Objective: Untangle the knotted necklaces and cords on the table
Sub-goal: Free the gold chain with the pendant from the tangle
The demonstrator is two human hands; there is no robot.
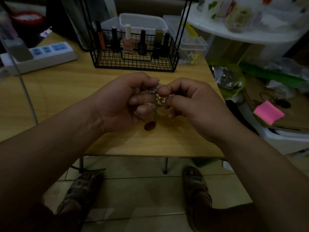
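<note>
Chain, silvery and knotted, is held between both hands above the middle of the surface. The grip of the left hand is clamped on it: strands are looped over two curled fingers, and the thumb is pressed towards the knot from above. The grip of the right hand is likewise closed on the tangle, with thumb and forefinger tips pinched onto the links. A reddish-brown oval pendant is hung from the chain below the left fingers, low over the wood; whether it touches cannot be told. Behind the hands, a black wire basket is set on the surface, and nail polish bottles are stood in a row inside it. A white power strip is laid at the far left. A clear plastic box is seen behind the basket. Off the right edge, a pink pad is rested on clutter. Below the near edge, two sandals are planted on the tiled floor.
</note>
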